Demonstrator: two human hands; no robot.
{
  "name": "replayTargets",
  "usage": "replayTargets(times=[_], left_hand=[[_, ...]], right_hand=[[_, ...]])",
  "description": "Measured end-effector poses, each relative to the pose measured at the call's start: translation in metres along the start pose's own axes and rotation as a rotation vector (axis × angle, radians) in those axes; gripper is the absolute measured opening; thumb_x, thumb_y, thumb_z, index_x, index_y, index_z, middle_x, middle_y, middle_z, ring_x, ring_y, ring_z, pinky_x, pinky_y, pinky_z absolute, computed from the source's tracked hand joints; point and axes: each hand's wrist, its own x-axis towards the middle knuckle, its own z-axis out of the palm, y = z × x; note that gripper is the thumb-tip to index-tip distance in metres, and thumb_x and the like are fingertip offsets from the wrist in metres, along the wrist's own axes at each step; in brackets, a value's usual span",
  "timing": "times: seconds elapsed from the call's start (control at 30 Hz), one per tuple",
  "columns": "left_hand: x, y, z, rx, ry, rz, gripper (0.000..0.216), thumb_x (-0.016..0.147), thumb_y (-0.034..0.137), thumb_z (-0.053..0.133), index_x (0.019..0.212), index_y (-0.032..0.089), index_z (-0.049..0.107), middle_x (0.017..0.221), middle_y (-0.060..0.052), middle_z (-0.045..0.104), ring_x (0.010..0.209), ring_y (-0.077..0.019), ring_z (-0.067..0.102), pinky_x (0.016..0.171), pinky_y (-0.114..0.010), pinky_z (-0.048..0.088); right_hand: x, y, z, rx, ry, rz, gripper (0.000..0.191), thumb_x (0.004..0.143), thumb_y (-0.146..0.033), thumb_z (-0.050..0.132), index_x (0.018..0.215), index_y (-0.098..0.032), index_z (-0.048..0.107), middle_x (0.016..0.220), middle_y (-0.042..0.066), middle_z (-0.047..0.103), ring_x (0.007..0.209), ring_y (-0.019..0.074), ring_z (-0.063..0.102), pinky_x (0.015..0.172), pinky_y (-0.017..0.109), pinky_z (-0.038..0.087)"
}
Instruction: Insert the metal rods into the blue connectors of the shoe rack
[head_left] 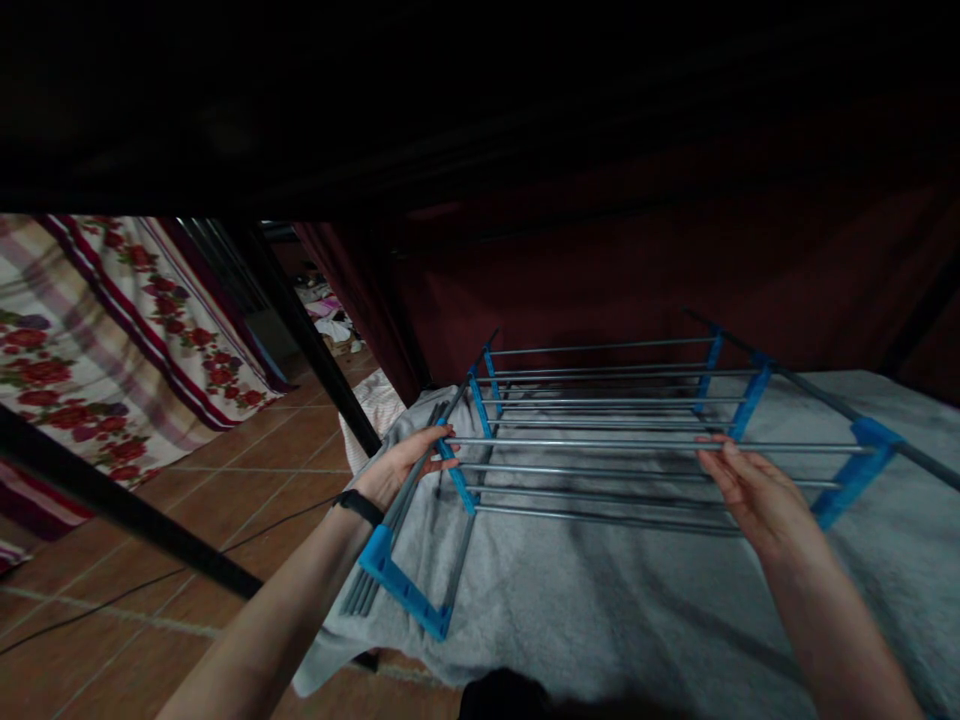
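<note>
A partly assembled rack of thin grey metal rods (592,443) and blue plastic brackets (862,465) lies on a grey blanket (570,610). At its left side, my left hand (420,455) is closed around the frame by a blue bracket, where a cross rod ends. My right hand (750,488) pinches that same cross rod farther right, thumb and fingertips on it. Nearest me on the left, another blue bracket (405,585) holds no cross rods. Several loose grey rods (364,590) lie in a bundle beneath my left forearm.
Black posts (300,330) of a bed frame stand at the left, and its dark upper part hangs overhead. A dark red curtain (637,270) closes the back. Beyond are a tiled floor (255,500), a cable and a flowered cloth (142,340).
</note>
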Motion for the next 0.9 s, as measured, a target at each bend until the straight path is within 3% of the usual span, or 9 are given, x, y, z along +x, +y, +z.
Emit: replayTargets(times=[0.3,0.6,0.9], left_hand=[[0.0016,0.0017,-0.0013,0.018,-0.005,-0.008,0.021,0.072,0.013,0.081,0.085,0.021,0.068,0.085,-0.007,0.068,0.074,-0.0235,0.07,0.06,-0.036,0.062],[0.0054,-0.0003,-0.0047,-0.035,-0.02,-0.036,0.028,0.068,0.012,0.085,0.089,0.02,0.068,0.088,-0.008,0.068,0.076,-0.0263,0.073,0.059,-0.037,0.062],[-0.0021,0.004,0.0016,0.036,0.004,-0.051,0.028,0.067,0.01,0.085,0.087,0.02,0.067,0.089,-0.007,0.069,0.069,-0.0223,0.071,0.059,-0.037,0.063]], right_hand=[[0.0032,0.0004,-0.0006,0.008,0.006,0.001,0.021,0.064,-0.014,0.088,0.066,-0.016,0.067,0.095,0.005,0.072,0.095,0.0157,0.07,0.093,0.024,0.059],[0.003,0.002,-0.0018,-0.021,-0.013,-0.036,0.026,0.059,-0.021,0.093,0.065,-0.015,0.068,0.092,0.005,0.072,0.093,0.0151,0.069,0.09,0.022,0.06],[0.002,0.0021,-0.0014,-0.017,-0.016,-0.039,0.027,0.061,-0.02,0.092,0.062,-0.017,0.065,0.094,0.004,0.072,0.095,0.0147,0.069,0.09,0.022,0.06]])
